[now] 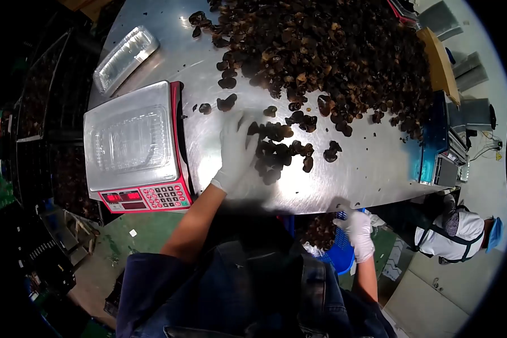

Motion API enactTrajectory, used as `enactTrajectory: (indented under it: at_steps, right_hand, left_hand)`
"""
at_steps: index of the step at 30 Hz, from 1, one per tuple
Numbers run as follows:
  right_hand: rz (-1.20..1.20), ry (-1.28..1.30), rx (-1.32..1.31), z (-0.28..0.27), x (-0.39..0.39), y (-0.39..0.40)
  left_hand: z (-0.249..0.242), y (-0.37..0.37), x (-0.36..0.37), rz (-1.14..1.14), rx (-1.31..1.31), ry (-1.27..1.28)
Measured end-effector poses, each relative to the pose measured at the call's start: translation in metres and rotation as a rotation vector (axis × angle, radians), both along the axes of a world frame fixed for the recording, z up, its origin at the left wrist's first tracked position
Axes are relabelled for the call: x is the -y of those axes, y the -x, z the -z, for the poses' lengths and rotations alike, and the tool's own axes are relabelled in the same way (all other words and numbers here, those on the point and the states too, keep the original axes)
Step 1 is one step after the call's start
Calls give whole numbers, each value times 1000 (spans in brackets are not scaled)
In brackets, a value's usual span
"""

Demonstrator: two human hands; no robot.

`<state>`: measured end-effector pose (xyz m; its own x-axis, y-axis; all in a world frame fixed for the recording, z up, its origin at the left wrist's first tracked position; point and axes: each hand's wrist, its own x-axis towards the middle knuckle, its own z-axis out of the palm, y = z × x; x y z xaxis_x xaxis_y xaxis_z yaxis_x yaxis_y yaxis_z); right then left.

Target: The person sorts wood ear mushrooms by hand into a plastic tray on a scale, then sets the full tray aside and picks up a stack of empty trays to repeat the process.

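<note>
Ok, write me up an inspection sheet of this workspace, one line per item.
Surface: shiny metal table, with small dark scraps on it.
Working items: large heap of dark mushroom-like pieces; loose cluster nearer the person; red-sided scale with a clear tray on its plate; blue basket beside the table edge, holding dark pieces.
Clutter: second clear tray beyond the scale.
Hands: both white-gloved; left hand spread beside the cluster; right hand at the basket, grip unclear.
Cables: thin cables, far right.
Surroundings: person in a blue cap, right; dark crates, left; green floor.
</note>
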<state>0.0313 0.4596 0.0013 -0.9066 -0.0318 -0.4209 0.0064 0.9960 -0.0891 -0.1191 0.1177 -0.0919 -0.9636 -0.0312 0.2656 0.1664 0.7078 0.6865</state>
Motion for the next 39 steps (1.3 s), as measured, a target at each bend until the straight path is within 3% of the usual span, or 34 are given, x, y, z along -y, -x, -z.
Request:
enactTrajectory:
  at_steps: [2, 4, 6, 8, 10, 11, 14, 15, 16, 20, 22, 24, 26, 27, 29, 31, 34, 36, 39]
  right_hand:
    - [229, 3, -137, -6, -4, 17]
    - [531, 653, -518, 53, -14, 44]
    - [476, 446, -642, 45, 38, 93]
    - [463, 586, -765, 75, 60, 119]
    - [321, 496, -689, 79, 81, 122]
    - [276, 614, -648, 74, 92, 118]
    - [201, 655, -715, 63, 96, 115]
    - [280, 622, -724, 60, 90, 128]
    - [190, 503, -815, 56, 80, 150]
    - [290, 273, -780, 78, 64, 236]
    - [173, 6, -660, 84, 67, 262]
    - [98, 26, -709, 84, 66, 261]
    - [150, 288, -894, 72, 61, 246]
    - [170, 401, -952, 61, 59, 230]
    - [214, 651, -806, 45, 46, 185]
    - [453, 942, -588, 80, 31, 143]
    - [196, 655, -576, 66, 57, 122]
    - [16, 472, -547, 86, 55, 122]
    - [-67, 478, -488, 95, 67, 127]
  left_hand:
    - [0, 17, -8, 100, 28, -104]
    - [9, 36, -26, 188, -55, -69]
    - [-1, 56, -40, 338, 39, -36]
    - [16, 67, -61, 401, -26, 11]
    - [7, 67, -74, 453, -17, 194]
    - [4, 62, -77, 536, 6, 205]
    - [0, 41, -75, 685, -46, 115]
    - [-3, 39, -73, 690, -72, 102]
    - [-6, 37, -71, 694, -95, 90]
    - [-12, 45, -66, 613, -167, -2]
    - [-13, 48, -58, 409, -42, -6]
    - [-25, 47, -44, 257, -3, -58]
    - [-23, 39, -30, 97, 38, -243]
    - [-17, 37, -20, 78, 24, -179]
    - [-5, 32, -5, 60, 1, -43]
    - [-3, 29, -9, 101, 29, -46]
    - [6, 24, -17, 225, 92, 29]
    - [-5, 19, -19, 443, 140, 135]
    - [-15, 1, -11, 540, 212, 188]
